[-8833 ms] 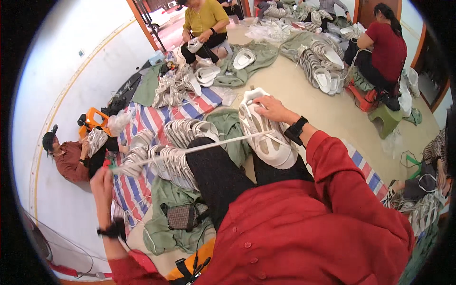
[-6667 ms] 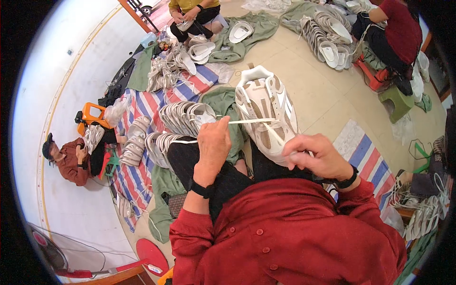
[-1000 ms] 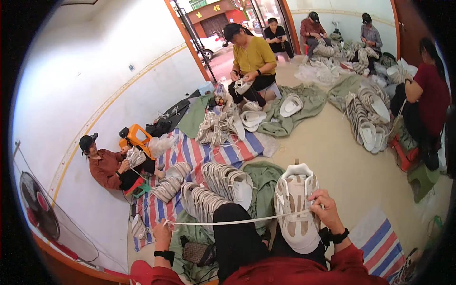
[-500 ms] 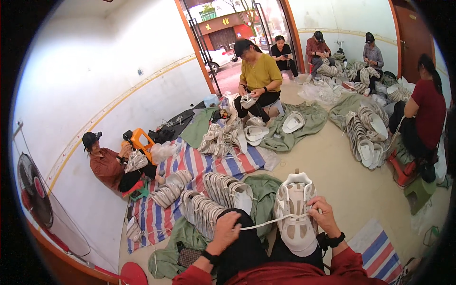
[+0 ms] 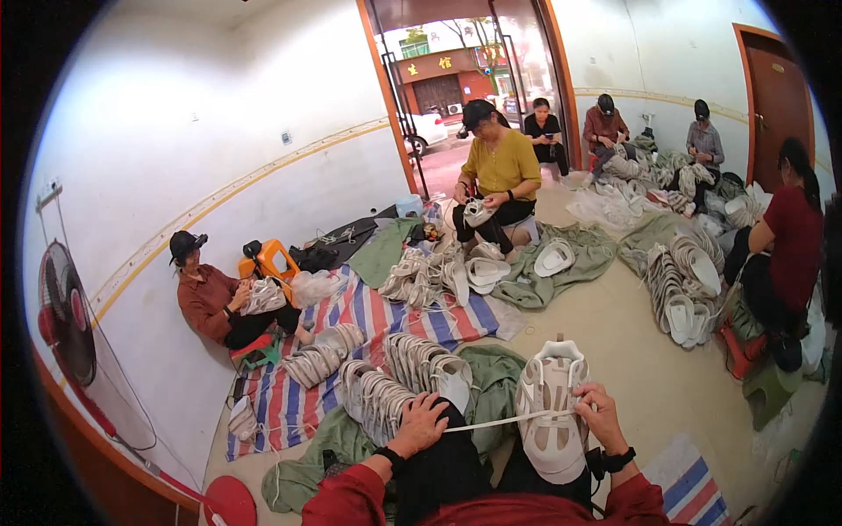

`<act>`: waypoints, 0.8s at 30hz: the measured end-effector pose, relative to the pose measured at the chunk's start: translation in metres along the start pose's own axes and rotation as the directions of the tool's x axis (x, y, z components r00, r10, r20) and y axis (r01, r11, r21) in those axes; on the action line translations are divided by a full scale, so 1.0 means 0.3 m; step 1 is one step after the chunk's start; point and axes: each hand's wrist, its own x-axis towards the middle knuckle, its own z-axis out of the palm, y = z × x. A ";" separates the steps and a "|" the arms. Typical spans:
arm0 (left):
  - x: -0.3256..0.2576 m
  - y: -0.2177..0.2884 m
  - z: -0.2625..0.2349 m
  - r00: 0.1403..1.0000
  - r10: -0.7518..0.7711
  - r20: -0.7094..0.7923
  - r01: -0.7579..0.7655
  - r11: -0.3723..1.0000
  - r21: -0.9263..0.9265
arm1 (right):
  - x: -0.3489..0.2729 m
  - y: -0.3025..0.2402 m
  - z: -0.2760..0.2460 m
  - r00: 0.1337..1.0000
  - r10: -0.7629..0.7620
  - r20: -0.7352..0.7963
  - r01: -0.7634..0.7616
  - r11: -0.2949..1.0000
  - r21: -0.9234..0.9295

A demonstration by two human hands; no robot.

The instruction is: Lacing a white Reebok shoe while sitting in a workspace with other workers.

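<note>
A beige and white sneaker (image 5: pixel 554 443) rests on my lap over the right thigh, heel end away from me. A pale flat shoelace (image 5: pixel 491 424) runs across its throat and stretches taut to the left. My left hand (image 5: pixel 422 424), above my left knee, is closed on the lace's left part. At the shoe's right side, my right hand (image 5: pixel 599 415) pinches the lace by the eyelets. The fingertips of my left hand are partly hidden.
Nested rows of shoe uppers (image 5: pixel 377 399) lie beyond my left knee on green cloth (image 5: pixel 495 377) and a striped sheet (image 5: pixel 289 412). Several seated people handle shoes around the room. A fan (image 5: pixel 68 316) stands at the left wall, a red round base (image 5: pixel 230 501) below it.
The view has tilted up, so the room sits lower in the picture. My left hand has drawn slightly farther from the shoe, with the lace still taut. My right hand stays at the eyelets.
</note>
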 end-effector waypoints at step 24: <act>-0.036 -0.002 -0.007 0.995 -0.067 -0.069 0.069 0.998 0.017 | -0.013 0.006 -0.012 0.998 0.053 0.032 -0.052 0.998 -0.023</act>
